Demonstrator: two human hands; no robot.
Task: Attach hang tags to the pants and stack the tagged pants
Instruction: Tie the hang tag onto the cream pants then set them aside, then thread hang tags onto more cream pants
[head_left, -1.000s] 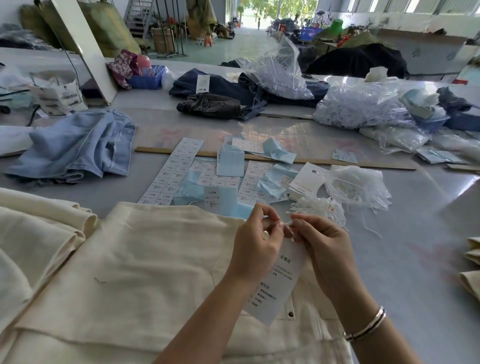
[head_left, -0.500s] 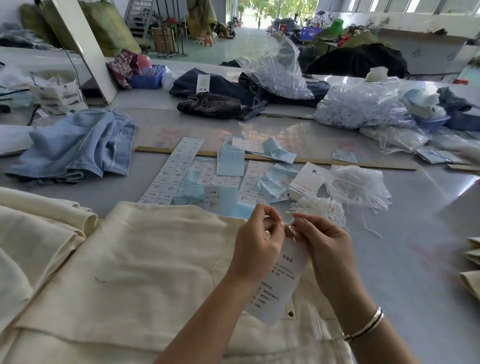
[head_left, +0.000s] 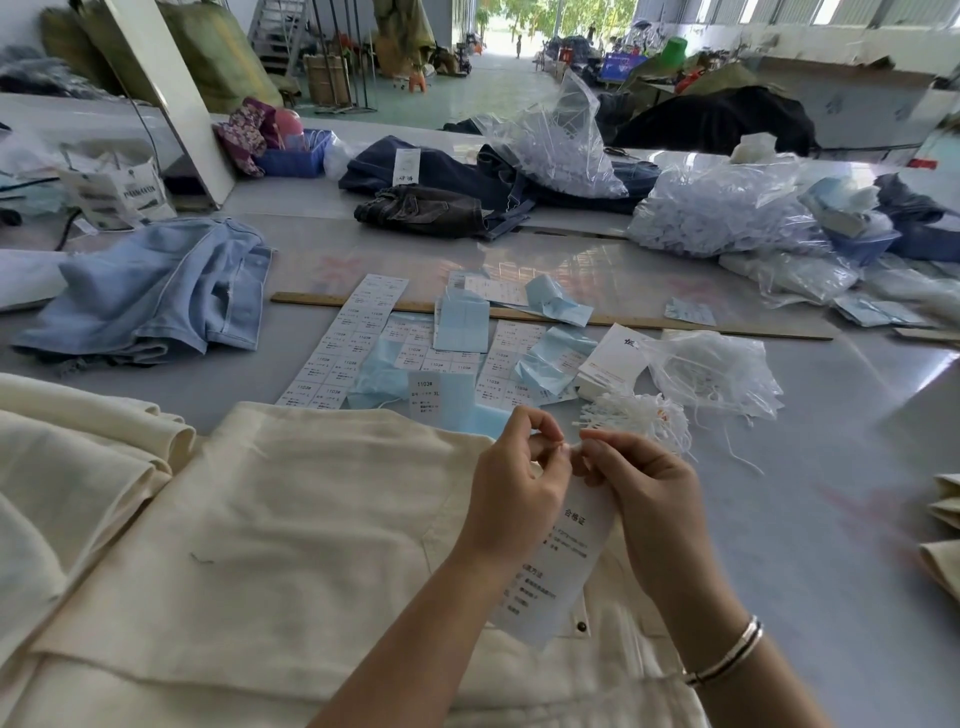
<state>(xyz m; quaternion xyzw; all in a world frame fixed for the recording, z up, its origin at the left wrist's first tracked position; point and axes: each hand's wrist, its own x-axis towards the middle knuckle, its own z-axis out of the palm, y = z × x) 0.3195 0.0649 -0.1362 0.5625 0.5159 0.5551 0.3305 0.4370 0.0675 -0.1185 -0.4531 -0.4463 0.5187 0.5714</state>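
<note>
Cream pants (head_left: 270, 525) lie flat on the grey table in front of me, waistband toward me. A white hang tag (head_left: 556, 571) with printed text hangs over them between my hands. My left hand (head_left: 514, 488) and my right hand (head_left: 644, 488) meet at the tag's top edge, fingertips pinching something small and white there, apparently its string. More cream pants (head_left: 67, 467) are piled at the left. A heap of white tag strings (head_left: 639, 415) lies just beyond my right hand.
Sticker sheets (head_left: 353, 343) and blue backing paper lie ahead, with a wooden ruler (head_left: 675, 325) behind them. Light blue jeans (head_left: 156, 291) sit at the left, dark jeans (head_left: 431, 208) farther back. Plastic bags (head_left: 727, 213) crowd the right. Folded cream fabric (head_left: 943, 519) shows at the right edge.
My fingertips have shifted slightly at the tag's top; the tag and pants stay in the same place.
</note>
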